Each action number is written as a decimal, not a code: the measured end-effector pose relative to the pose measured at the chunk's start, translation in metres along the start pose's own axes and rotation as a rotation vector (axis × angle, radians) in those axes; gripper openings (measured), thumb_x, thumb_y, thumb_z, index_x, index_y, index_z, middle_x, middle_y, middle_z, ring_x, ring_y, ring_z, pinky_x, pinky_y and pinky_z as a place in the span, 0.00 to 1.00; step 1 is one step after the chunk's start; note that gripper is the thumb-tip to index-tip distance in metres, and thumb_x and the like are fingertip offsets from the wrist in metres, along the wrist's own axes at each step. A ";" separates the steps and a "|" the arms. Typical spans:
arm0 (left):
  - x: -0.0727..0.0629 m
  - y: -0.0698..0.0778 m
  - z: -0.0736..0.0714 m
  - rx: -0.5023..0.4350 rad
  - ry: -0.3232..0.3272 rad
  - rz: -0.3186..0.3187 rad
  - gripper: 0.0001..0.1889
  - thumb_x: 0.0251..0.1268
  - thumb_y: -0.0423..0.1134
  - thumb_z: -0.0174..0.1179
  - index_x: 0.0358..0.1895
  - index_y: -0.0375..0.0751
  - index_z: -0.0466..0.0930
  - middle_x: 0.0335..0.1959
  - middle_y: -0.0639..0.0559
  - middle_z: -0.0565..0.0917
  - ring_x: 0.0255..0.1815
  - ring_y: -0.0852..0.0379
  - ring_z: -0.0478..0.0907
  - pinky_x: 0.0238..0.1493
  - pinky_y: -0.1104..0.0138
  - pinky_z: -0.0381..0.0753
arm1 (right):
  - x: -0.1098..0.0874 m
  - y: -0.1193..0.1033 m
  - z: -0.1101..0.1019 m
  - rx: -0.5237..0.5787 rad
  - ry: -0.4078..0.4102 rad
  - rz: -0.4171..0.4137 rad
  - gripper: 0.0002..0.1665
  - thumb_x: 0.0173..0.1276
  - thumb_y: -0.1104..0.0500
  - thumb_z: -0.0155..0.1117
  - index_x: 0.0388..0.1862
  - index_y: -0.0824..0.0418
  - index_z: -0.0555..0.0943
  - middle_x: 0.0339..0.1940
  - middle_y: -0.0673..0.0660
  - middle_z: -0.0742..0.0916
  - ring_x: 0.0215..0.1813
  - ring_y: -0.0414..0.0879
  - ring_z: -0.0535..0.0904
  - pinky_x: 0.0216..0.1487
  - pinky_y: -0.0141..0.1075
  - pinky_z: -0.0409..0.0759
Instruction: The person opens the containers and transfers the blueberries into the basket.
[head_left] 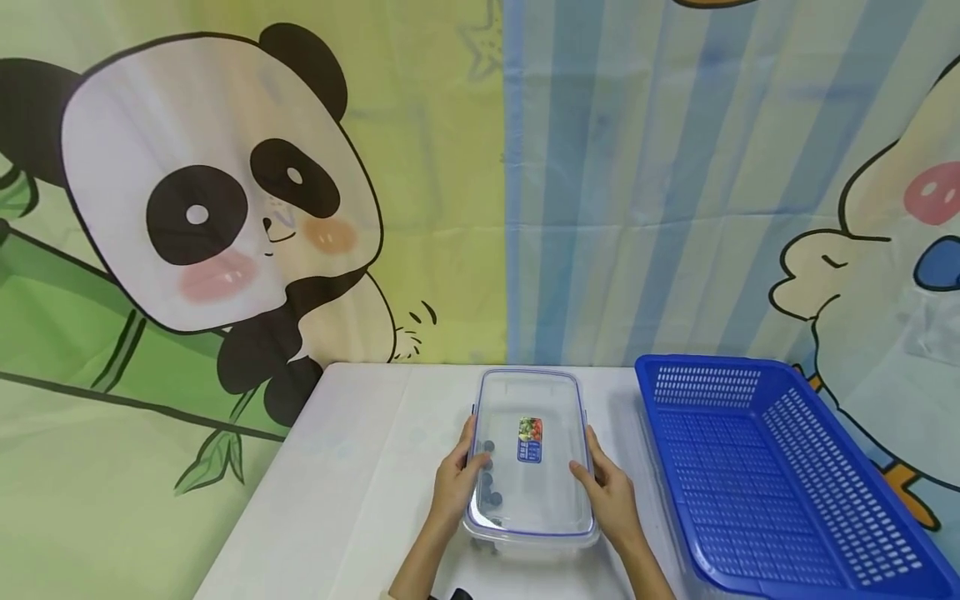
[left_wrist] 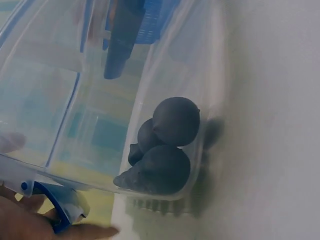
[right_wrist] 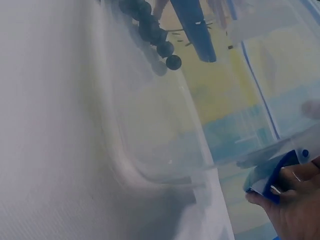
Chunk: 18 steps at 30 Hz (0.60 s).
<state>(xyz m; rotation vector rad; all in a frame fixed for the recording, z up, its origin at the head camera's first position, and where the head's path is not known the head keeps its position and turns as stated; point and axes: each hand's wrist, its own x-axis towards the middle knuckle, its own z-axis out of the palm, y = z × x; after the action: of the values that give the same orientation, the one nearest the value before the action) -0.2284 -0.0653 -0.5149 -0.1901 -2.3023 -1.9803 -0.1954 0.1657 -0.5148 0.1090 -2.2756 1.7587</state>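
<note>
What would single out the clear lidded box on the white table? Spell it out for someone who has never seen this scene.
On the white table in front of the cartoon panda backdrop, look left of the big blue basket. Between the two hands sits the clear box. Unlike the open, perforated basket, it is see-through, has a blue-edged lid with a small colourful sticker, and holds dark round balls along its left side.
</note>
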 end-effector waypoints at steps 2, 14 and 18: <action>-0.001 0.003 0.001 0.014 0.014 0.025 0.32 0.63 0.39 0.56 0.70 0.50 0.57 0.71 0.55 0.55 0.71 0.51 0.51 0.69 0.58 0.49 | 0.000 -0.001 0.001 0.031 0.010 0.014 0.38 0.67 0.53 0.58 0.71 0.59 0.55 0.72 0.54 0.58 0.71 0.49 0.54 0.61 0.20 0.57; -0.013 0.062 -0.002 -0.063 0.022 0.039 0.30 0.63 0.34 0.55 0.68 0.41 0.60 0.70 0.43 0.55 0.72 0.44 0.45 0.70 0.51 0.43 | 0.002 -0.018 0.001 0.226 0.075 0.069 0.35 0.68 0.57 0.57 0.70 0.60 0.58 0.72 0.47 0.60 0.72 0.43 0.50 0.70 0.26 0.49; -0.011 0.071 -0.014 -0.109 0.020 0.018 0.29 0.62 0.32 0.55 0.68 0.39 0.60 0.70 0.46 0.56 0.72 0.47 0.45 0.71 0.55 0.43 | 0.005 -0.035 0.009 0.256 0.069 0.082 0.35 0.67 0.60 0.57 0.70 0.63 0.57 0.72 0.47 0.59 0.73 0.42 0.48 0.69 0.27 0.50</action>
<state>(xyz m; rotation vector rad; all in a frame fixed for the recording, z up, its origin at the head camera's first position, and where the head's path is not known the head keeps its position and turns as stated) -0.2068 -0.0689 -0.4450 -0.1977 -2.1743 -2.0898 -0.1938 0.1485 -0.4830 0.0028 -2.0253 2.0561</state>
